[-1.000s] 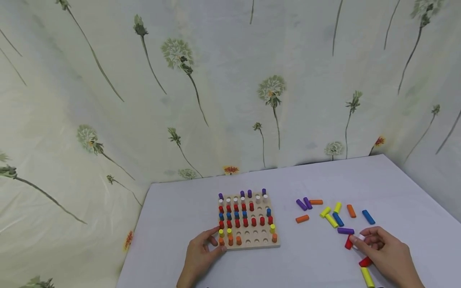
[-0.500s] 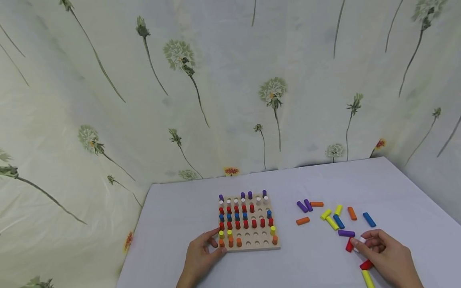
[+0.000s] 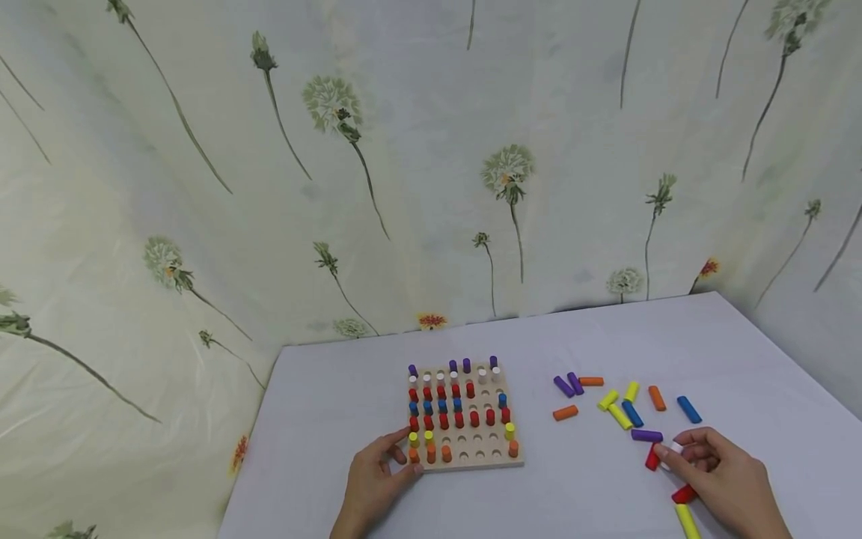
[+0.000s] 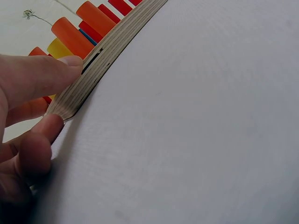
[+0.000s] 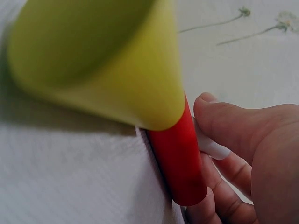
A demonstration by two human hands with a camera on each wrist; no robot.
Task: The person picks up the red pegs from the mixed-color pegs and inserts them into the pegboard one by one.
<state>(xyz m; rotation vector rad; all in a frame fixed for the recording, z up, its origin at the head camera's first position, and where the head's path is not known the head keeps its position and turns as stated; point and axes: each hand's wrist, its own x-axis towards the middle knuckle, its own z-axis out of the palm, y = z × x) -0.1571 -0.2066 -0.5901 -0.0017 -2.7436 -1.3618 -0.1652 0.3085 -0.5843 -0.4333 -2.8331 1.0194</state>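
Observation:
A wooden pegboard [image 3: 471,466] stands on the table, with rows of purple, white, red, blue, yellow and orange pegs in its holes; several holes have no peg. My left hand [image 3: 377,477] grips its near left corner. In the left wrist view the thumb [image 4: 51,74] lies on the board's layered edge [image 4: 100,63], fingers around the corner. My right hand [image 3: 730,475] pinches a white peg [image 5: 212,145] between thumb and fingers, low over the table at the right. Beside it lie a red peg [image 3: 652,457], another red peg [image 5: 180,163] and a yellow peg [image 3: 688,520].
Loose pegs lie scattered right of the board: purple pegs [image 3: 563,386], orange pegs [image 3: 565,412], yellow pegs [image 3: 619,416] and blue pegs [image 3: 689,409]. Another purple peg [image 3: 646,436] lies just beyond the right hand. A flower-patterned cloth [image 3: 417,187] hangs behind the white table [image 3: 350,374].
The head view shifts slightly. Both hands stay in place, the left on the pegboard and the right on the white peg; no peg has visibly moved.

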